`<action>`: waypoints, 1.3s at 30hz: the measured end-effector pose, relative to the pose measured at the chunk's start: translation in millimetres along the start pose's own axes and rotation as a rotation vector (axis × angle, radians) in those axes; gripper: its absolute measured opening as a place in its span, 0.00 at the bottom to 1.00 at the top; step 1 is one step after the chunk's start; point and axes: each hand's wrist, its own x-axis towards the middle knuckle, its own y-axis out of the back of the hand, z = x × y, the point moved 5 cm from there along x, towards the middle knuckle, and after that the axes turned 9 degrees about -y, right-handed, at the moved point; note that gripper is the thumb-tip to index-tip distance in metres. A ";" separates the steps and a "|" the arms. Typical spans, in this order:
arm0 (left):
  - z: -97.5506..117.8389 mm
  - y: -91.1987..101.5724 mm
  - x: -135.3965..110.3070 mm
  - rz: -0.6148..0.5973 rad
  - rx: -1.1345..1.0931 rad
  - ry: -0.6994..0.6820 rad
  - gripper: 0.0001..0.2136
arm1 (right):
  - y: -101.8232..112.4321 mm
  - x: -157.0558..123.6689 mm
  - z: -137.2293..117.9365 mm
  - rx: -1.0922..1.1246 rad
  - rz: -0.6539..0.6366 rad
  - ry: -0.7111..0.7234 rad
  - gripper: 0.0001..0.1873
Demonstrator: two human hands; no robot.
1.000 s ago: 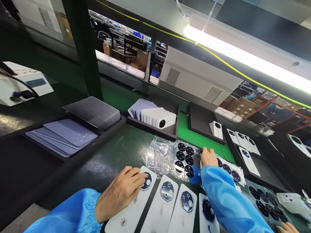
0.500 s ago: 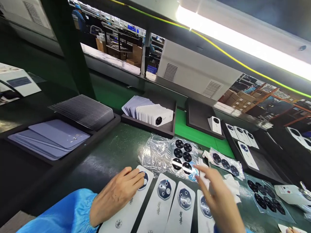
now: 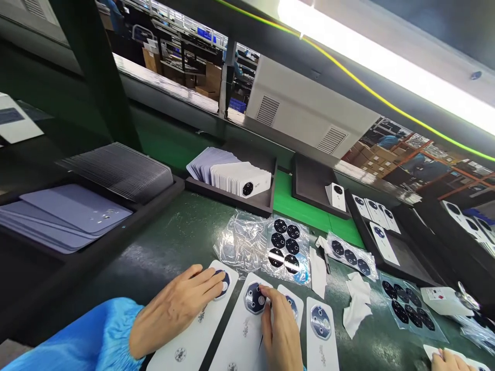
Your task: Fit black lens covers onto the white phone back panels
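Several white phone back covers lie side by side at the near edge of the green bench. My left hand (image 3: 176, 306) rests flat on the leftmost cover (image 3: 193, 335), fingertips on its camera ring, fingers stretched out. My right hand (image 3: 280, 330) lies over the third cover, its fingertips pinched at the octagonal camera ring (image 3: 254, 298) of the second cover (image 3: 240, 340). What they pinch, if anything, is too small to make out. A fourth cover (image 3: 320, 335) lies to the right. A plastic sheet of black round lens stickers (image 3: 285, 245) lies just beyond the covers.
Dark trays hold stacked white covers (image 3: 240, 180), lilac sheets (image 3: 73, 208) and more covers (image 3: 377, 224) at the back. More sticker sheets (image 3: 350, 252) (image 3: 410, 306) and white wipes (image 3: 358, 304) lie on the right. Another person's fingers (image 3: 450, 358) show at the bottom right corner.
My right hand drew back from the sticker sheets at the far side and came down onto the camera ring of the second cover. The left hand stayed put. The view shifted left.
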 end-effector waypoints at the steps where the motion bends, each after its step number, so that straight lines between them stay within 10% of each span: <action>1: 0.0 0.9 0.6 0.003 -0.016 0.010 0.20 | 0.0 -1.4 0.2 -0.001 0.003 -0.002 0.17; 11: 15.8 -1.8 -0.1 -0.079 0.112 0.126 0.18 | 2.0 0.3 -10.5 -0.184 0.004 0.148 0.19; 24: 75.7 -65.1 7.4 -0.167 0.067 -0.160 0.06 | 12.9 10.8 -34.3 -0.274 0.145 0.102 0.14; 34: 97.0 -62.1 46.6 -0.169 -0.048 -0.167 0.11 | 107.3 -20.7 47.0 -0.127 0.260 -0.293 0.11; 39: 105.3 -75.0 65.7 -0.287 -0.155 -0.112 0.13 | 112.8 -43.2 78.4 -0.054 0.270 -0.393 0.13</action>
